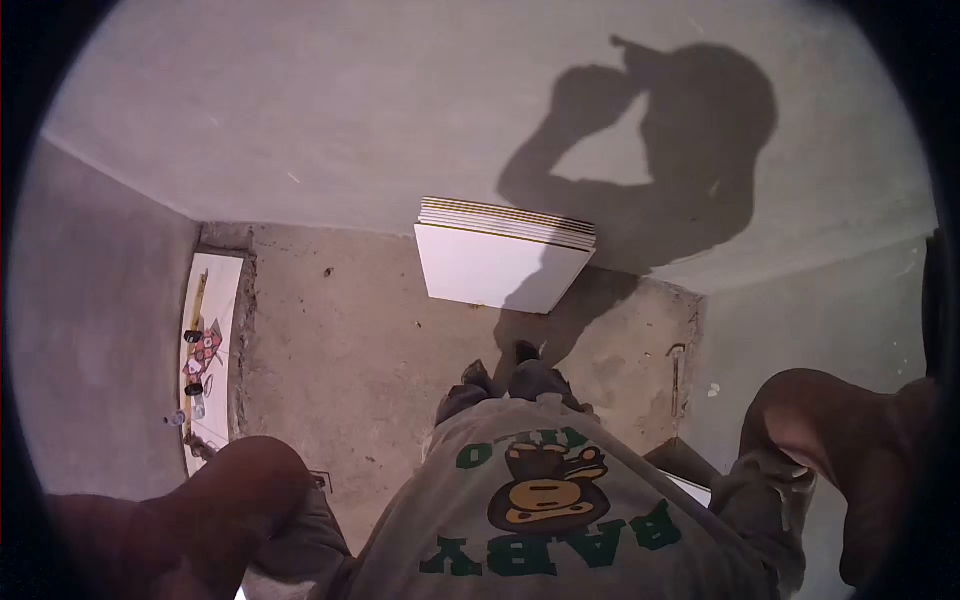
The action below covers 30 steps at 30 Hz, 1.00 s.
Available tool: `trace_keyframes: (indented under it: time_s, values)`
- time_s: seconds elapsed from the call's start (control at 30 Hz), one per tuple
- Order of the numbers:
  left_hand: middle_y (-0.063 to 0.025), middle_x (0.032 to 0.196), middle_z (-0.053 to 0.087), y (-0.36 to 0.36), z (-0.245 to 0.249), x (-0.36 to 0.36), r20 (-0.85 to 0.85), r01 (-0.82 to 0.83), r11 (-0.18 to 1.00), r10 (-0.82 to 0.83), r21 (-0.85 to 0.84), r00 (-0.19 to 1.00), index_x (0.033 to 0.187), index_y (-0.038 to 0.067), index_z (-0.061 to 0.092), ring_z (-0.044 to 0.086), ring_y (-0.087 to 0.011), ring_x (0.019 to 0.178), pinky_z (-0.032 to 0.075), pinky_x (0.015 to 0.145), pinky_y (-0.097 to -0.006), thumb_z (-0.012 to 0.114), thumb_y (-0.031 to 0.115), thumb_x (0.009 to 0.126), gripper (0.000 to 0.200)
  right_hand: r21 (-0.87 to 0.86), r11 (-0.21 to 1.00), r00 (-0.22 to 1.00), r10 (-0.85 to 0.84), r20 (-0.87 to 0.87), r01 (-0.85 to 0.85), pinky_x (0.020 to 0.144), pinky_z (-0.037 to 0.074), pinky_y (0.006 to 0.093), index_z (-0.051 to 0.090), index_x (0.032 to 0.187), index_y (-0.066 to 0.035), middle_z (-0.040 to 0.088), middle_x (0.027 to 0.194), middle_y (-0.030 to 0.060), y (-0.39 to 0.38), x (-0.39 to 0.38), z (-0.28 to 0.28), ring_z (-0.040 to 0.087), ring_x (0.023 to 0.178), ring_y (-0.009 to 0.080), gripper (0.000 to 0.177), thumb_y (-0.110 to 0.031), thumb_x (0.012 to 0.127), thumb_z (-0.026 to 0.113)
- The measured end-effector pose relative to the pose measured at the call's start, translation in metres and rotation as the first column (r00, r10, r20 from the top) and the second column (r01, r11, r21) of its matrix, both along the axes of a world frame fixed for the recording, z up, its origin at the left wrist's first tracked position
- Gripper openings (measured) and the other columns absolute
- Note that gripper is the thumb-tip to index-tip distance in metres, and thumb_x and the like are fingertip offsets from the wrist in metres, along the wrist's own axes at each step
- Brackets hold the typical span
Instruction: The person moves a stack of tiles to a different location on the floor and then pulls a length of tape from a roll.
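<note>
Neither of my hands shows; both arms are bent and run out at the sides of the view. My left forearm [170,525] leaves at the lower left edge, with a grey sleeve above the elbow. At the right, my right forearm [860,440] rises past the dark rim. On the wall, my shadow [700,130] has an arm raised, its hand close to the head. Ahead of my feet, a stack of white tiles or panels [500,265] leans against the wall, apart from both arms.
On the left, a pale ledge [226,275] carries a yellow strip, a red patterned item, dark small things and a clear bottle [178,418]. A thin hooked rod [676,385] lies by the right wall. Rough concrete floor [330,350] runs between bare grey walls.
</note>
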State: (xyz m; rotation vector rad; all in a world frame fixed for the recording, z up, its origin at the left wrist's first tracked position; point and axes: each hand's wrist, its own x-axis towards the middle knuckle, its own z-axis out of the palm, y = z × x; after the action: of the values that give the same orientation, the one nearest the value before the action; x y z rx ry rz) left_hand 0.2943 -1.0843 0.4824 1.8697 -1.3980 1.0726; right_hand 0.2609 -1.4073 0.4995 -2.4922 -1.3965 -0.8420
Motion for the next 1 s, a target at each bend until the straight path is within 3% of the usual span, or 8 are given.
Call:
trace_keyframes:
  time_s: [0.27, 1.0]
  values:
    - [-0.0091, 0.088, 0.049, 0.005, -0.014, 0.012, 0.06, -0.033, 0.995, 0.039, -0.092, 0.997, 0.1, 0.004, 0.047, 0.049, -0.0157, 0.074, 0.044, 0.066, -0.0256, 0.05, 0.038, 0.085, 0.038, -0.113, 0.99, 0.997, -0.081, 0.02, 0.083, 0.059, 0.05, 0.0273, 0.053, 0.095, 0.013, 0.061, 0.085, 0.0171, 0.011, 0.0, 0.003, 0.059, 0.073, 0.0216, 0.037, -0.02, 0.084, 0.04]
    - [-0.0132, 0.084, 0.054, 0.012, -0.048, 0.024, -0.003, -0.047, 0.993, 0.047, -0.11, 0.999, 0.093, -0.001, 0.054, 0.052, -0.02, 0.075, 0.044, 0.068, -0.0306, 0.052, 0.028, 0.085, 0.03, -0.114, 0.987, 0.992, -0.115, -0.044, 0.109, 0.05, 0.053, 0.0231, 0.05, 0.093, 0.012, 0.062, 0.087, 0.0176, 0.028, 0.014, -0.017, 0.063, 0.07, 0.0195, 0.04, -0.025, 0.089, 0.035]
